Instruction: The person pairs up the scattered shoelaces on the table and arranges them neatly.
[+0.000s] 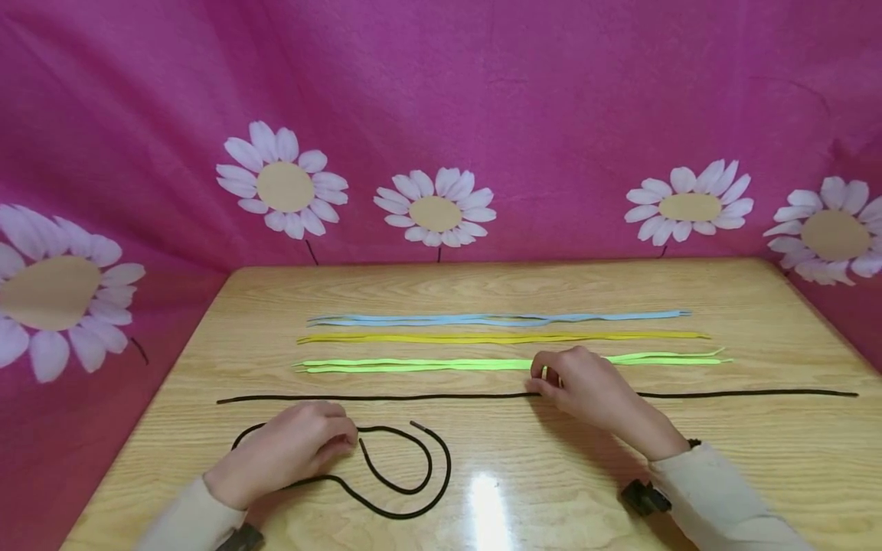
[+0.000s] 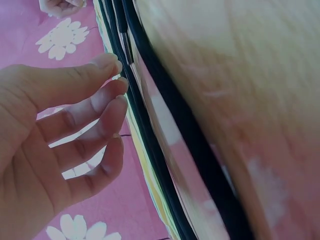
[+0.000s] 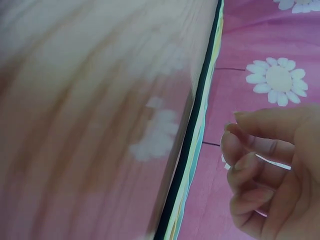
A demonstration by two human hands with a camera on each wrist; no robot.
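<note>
A looped black shoelace [image 1: 446,467] lies at the front left of the table. My left hand [image 1: 292,448] is over its left part and hides some of it. In the left wrist view, the thumb and fingers of the left hand [image 2: 75,115] are bent, the tips close beside the black cord [image 2: 165,200], and nothing shows between them. Another black shoelace [image 1: 413,397] lies stretched straight across the table. My right hand [image 1: 586,386] is over its middle, covering a stretch. Loosely curled fingers and no held object appear on the right hand [image 3: 270,175] in the right wrist view.
Behind the straight black lace lie green laces [image 1: 413,365], yellow laces [image 1: 482,338] and blue laces [image 1: 448,319], stretched in parallel rows. The wooden table [image 1: 551,287] meets a pink cloth [image 1: 551,92] with white flowers at its back and sides.
</note>
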